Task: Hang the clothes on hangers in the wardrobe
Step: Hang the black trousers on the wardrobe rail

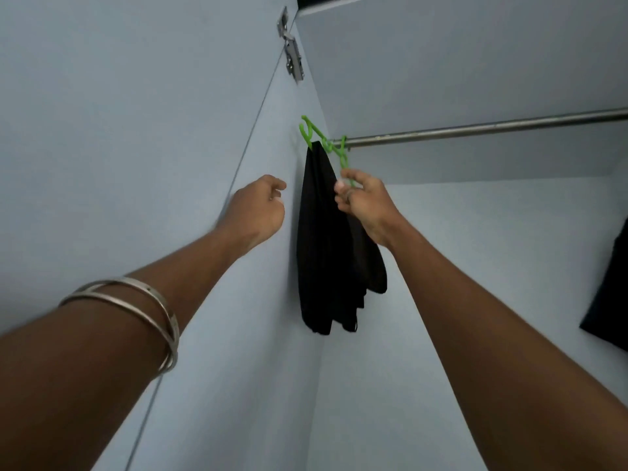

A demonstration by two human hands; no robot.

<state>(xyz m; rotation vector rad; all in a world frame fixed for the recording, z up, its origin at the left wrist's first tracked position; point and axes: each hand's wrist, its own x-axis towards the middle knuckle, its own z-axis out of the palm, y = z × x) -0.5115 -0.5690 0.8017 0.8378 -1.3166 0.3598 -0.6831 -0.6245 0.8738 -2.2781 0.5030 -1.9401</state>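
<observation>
The wardrobe (pixel 475 62) fills the view from below, its pale blue-grey panels meeting in a corner at the centre, with an opened door (pixel 119 113) on the left carried by a metal hinge (pixel 292 52) near the top. Inside it, a metal rail (pixel 492 128) runs from the corner out to the right edge, under a flat top panel. On the rail's left end, close to the corner, hangs a bright green plastic hanger (pixel 323 139), tilted so that one arm rises toward the side wall and the other slopes down toward the viewer. A black garment (pixel 326 246) is draped over it and falls in long, narrow folds against the corner, its lower hem uneven, with one shorter flap on the right. Another dark piece of clothing (pixel 611 294) shows at the right edge; how it is held is out of view. The right hand (pixel 363 205) reaches up and pinches the lower end of the hanger between thumb and curled fingers, touching the garment's edge. The left hand (pixel 261 209) is raised just beside the garment, fingers loosely curled, holding nothing. Two metal bangles (pixel 136 311) circle the left forearm.
</observation>
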